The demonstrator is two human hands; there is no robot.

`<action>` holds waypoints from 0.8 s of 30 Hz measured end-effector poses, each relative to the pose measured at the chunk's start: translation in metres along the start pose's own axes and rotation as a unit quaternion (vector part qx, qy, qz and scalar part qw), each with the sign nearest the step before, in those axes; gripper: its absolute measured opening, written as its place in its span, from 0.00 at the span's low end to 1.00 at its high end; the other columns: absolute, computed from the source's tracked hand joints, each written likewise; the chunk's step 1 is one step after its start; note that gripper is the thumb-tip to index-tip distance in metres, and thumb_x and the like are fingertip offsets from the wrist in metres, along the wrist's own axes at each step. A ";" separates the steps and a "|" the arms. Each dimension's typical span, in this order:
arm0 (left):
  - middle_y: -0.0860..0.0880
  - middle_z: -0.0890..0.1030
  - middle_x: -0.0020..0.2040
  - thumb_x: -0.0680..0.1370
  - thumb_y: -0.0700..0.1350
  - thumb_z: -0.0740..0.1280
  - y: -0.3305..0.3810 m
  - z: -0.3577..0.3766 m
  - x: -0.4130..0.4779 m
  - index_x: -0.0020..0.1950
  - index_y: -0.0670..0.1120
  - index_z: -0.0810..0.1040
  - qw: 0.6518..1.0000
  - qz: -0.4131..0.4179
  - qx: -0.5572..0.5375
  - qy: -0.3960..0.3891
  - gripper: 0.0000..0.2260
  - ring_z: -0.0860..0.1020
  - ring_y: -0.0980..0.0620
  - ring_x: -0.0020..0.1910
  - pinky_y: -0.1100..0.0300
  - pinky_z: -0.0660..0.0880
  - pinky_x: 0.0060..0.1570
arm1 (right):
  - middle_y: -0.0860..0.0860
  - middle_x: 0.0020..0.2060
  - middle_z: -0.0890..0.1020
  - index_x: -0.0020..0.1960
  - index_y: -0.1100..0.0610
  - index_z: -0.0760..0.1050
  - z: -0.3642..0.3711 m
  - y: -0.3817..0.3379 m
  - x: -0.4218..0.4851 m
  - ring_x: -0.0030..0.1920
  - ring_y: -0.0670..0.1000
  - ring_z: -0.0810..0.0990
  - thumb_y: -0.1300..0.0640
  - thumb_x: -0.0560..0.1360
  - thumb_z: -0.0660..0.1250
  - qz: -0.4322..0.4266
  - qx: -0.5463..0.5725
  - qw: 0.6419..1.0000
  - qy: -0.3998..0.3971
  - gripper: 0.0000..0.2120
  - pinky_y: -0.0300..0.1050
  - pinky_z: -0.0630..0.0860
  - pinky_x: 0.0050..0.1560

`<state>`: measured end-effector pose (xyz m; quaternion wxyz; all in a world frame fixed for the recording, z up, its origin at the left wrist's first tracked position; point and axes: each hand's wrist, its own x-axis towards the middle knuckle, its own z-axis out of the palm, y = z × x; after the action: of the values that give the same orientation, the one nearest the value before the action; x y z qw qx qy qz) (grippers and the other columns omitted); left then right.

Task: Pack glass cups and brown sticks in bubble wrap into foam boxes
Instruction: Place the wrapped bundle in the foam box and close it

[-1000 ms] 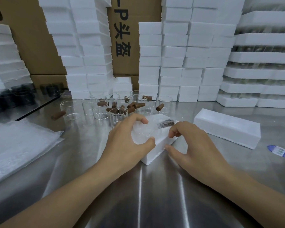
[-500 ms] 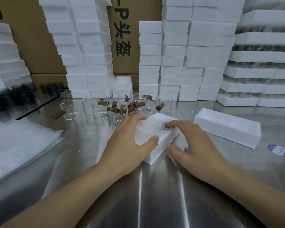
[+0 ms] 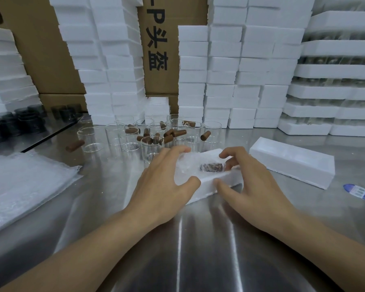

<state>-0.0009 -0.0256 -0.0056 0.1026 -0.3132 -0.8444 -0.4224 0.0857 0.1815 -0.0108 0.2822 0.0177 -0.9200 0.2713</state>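
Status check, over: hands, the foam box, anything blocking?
Left hand grips foam box at its left end. Right hand fingers curl on wrapped bundle lying in box. Nothing blocking; glass cups stand just behind.

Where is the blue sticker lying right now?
In the head view, the blue sticker lies flat on the steel table at far right, beside the right end of the long foam box.

Packing workshop: stacked foam boxes (image 3: 223, 60), cartons (image 3: 158, 39)

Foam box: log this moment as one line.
left hand grips foam box | right hand grips its end | wrapped stick inside
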 end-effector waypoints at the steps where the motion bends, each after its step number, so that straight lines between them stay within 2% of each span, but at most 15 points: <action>1: 0.67 0.72 0.67 0.68 0.68 0.60 0.000 0.000 0.000 0.72 0.66 0.71 1.000 0.003 0.000 0.002 0.31 0.71 0.62 0.65 0.56 0.70 0.64 | 0.36 0.50 0.77 0.62 0.35 0.67 0.000 0.000 0.000 0.57 0.45 0.75 0.37 0.73 0.64 -0.004 0.007 1.000 0.010 0.18 0.44 0.73 0.51; 4: 0.67 0.74 0.64 0.70 0.71 0.62 0.000 0.002 0.000 0.69 0.66 0.72 1.000 0.006 -0.003 0.011 0.27 0.73 0.64 0.63 0.57 0.72 0.62 | 0.39 0.44 0.80 0.58 0.37 0.71 0.000 0.000 -0.001 0.53 0.48 0.77 0.37 0.76 0.63 -0.012 0.025 0.999 0.033 0.12 0.47 0.71 0.54; 8: 0.66 0.75 0.63 0.70 0.70 0.64 -0.002 0.003 0.001 0.66 0.67 0.72 1.000 0.013 0.005 0.017 0.25 0.74 0.64 0.62 0.57 0.74 0.60 | 0.40 0.39 0.81 0.51 0.39 0.76 0.000 -0.003 0.001 0.44 0.44 0.80 0.41 0.78 0.65 -0.026 0.028 0.998 0.044 0.05 0.48 0.71 0.52; 12: 0.67 0.74 0.61 0.69 0.71 0.65 -0.003 0.003 0.001 0.64 0.68 0.71 1.000 0.018 0.014 0.019 0.24 0.72 0.68 0.62 0.63 0.71 0.57 | 0.43 0.35 0.81 0.49 0.41 0.78 0.000 -0.006 0.002 0.38 0.46 0.80 0.46 0.78 0.70 0.002 0.060 0.998 0.037 0.01 0.38 0.69 0.44; 14: 0.67 0.74 0.61 0.69 0.71 0.65 -0.002 0.004 0.001 0.64 0.69 0.71 1.000 0.019 0.014 0.018 0.23 0.72 0.69 0.61 0.64 0.71 0.56 | 0.44 0.34 0.81 0.49 0.42 0.78 -0.001 -0.007 0.002 0.37 0.46 0.80 0.49 0.78 0.71 0.012 0.065 0.997 0.036 0.03 0.33 0.68 0.41; 16: 0.67 0.74 0.61 0.70 0.70 0.65 -0.002 0.004 0.001 0.64 0.69 0.70 1.000 0.017 0.012 0.016 0.23 0.72 0.68 0.62 0.63 0.72 0.56 | 0.43 0.36 0.81 0.48 0.42 0.79 -0.004 -0.009 0.002 0.40 0.46 0.80 0.51 0.77 0.72 0.014 0.056 0.998 0.036 0.04 0.35 0.70 0.44; 19: 0.67 0.73 0.61 0.70 0.70 0.65 -0.001 0.003 0.000 0.64 0.69 0.70 1.000 0.016 0.012 0.008 0.23 0.73 0.66 0.62 0.60 0.73 0.57 | 0.40 0.46 0.79 0.50 0.42 0.80 -0.004 -0.012 0.000 0.51 0.43 0.78 0.50 0.78 0.72 0.011 0.007 0.999 0.042 0.03 0.50 0.70 0.59; 20: 0.67 0.73 0.61 0.70 0.70 0.65 -0.001 0.003 0.000 0.64 0.69 0.70 1.000 0.016 0.011 0.005 0.23 0.73 0.66 0.62 0.60 0.73 0.58 | 0.39 0.50 0.78 0.50 0.42 0.80 -0.004 -0.013 0.000 0.55 0.42 0.76 0.49 0.78 0.72 0.017 -0.003 0.999 0.044 0.03 0.51 0.68 0.62; 24: 0.68 0.73 0.62 0.70 0.70 0.64 -0.001 0.001 0.001 0.65 0.69 0.70 1.000 0.013 0.003 -0.011 0.23 0.71 0.68 0.64 0.67 0.69 0.57 | 0.37 0.59 0.75 0.52 0.43 0.81 -0.005 -0.016 0.001 0.65 0.42 0.70 0.45 0.77 0.69 0.050 -0.015 0.999 0.016 0.05 0.48 0.61 0.68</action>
<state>-0.0015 -0.0245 -0.0066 0.0994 -0.3285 -0.8428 -0.4146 0.0901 0.1707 0.0008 0.2831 -0.0368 -0.9190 0.2717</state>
